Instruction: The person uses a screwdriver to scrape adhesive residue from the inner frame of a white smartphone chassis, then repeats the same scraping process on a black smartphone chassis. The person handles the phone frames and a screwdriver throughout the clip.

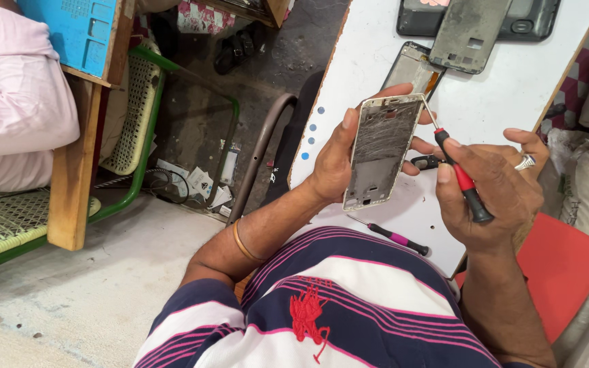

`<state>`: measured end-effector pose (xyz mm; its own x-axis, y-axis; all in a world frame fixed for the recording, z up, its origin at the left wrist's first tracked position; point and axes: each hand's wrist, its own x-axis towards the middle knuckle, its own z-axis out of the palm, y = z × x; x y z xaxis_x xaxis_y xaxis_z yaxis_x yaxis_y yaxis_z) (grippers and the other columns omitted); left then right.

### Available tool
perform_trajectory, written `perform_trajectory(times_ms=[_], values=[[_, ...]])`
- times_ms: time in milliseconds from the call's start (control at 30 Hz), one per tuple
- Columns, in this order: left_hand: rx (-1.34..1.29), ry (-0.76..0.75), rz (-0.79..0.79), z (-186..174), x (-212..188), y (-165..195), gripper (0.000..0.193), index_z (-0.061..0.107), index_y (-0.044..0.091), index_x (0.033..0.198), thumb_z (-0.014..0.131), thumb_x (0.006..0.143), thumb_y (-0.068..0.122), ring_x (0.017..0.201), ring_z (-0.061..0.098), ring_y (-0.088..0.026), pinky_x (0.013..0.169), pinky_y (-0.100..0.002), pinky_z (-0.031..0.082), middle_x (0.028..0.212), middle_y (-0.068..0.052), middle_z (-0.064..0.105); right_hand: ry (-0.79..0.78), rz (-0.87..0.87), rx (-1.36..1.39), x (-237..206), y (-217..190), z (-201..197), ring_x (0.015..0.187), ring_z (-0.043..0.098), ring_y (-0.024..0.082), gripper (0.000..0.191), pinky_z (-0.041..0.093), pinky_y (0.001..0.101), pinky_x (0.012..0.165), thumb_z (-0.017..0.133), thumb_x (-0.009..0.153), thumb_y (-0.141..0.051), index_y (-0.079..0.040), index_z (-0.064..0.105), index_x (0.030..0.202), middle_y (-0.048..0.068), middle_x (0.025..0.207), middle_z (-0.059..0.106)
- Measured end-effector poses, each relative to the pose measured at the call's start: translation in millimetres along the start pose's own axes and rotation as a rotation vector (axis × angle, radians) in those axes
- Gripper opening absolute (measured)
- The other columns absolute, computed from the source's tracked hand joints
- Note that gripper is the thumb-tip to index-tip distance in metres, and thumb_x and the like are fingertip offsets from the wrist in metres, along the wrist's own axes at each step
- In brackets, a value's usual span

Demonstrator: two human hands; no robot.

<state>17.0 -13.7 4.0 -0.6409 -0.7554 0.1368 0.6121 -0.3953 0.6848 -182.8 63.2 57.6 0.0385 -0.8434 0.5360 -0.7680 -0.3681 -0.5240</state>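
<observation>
My left hand (335, 160) grips a silver phone frame (380, 151) with glue residue across its inner face, held upright over the white table (492, 95). My right hand (495, 184), with a ring on one finger, holds a small screwdriver with a red and black handle (463, 180). Its thin metal tip touches the frame's upper right corner.
A pink-handled screwdriver (393, 236) lies at the table's near edge. Phone parts lie further back: a grey back cover (470, 31), a dark phone body (536, 19) and another frame (414, 66). A person in a pink shirt (15, 102) sits at left near a green chair (138, 102).
</observation>
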Motion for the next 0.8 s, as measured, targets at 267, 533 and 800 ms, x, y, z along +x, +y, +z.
perform_trajectory(times_ms=[267, 533, 800], values=[[0.107, 0.034, 0.053, 2, 3, 8, 0.079, 0.025, 0.012, 0.162, 0.036, 0.107, 0.068, 0.126, 0.064, -0.033, 0.098, -0.046, 0.064, 0.149, -0.024, 0.049, -0.018, 0.026, 0.02, 0, -8, -2, 0.092, 0.074, 0.013, 0.021, 0.039, 0.0389, 0.115, 0.072, 0.102, -0.008, -0.01, 0.071, 0.123, 0.0, 0.095, 0.078], [0.071, 0.091, 0.112, -7, 9, 22, 0.08, 0.022, 0.018, 0.163, 0.034, 0.106, 0.072, 0.129, 0.062, -0.035, 0.103, -0.048, 0.061, 0.152, -0.022, 0.049, -0.038, -0.041, 0.12, -10, -12, 13, 0.09, 0.073, 0.011, 0.021, 0.037, 0.038, 0.113, 0.073, 0.098, -0.006, -0.009, 0.072, 0.119, -0.002, 0.097, 0.077], [-0.004, 0.105, 0.168, -21, 14, 34, 0.075, 0.019, 0.021, 0.164, 0.027, 0.107, 0.069, 0.128, 0.063, -0.034, 0.101, -0.049, 0.063, 0.153, -0.022, 0.048, -0.1, -0.039, 0.136, -19, -18, 17, 0.089, 0.071, 0.012, 0.025, 0.037, 0.0402, 0.114, 0.075, 0.09, -0.004, -0.009, 0.074, 0.115, -0.002, 0.093, 0.077]])
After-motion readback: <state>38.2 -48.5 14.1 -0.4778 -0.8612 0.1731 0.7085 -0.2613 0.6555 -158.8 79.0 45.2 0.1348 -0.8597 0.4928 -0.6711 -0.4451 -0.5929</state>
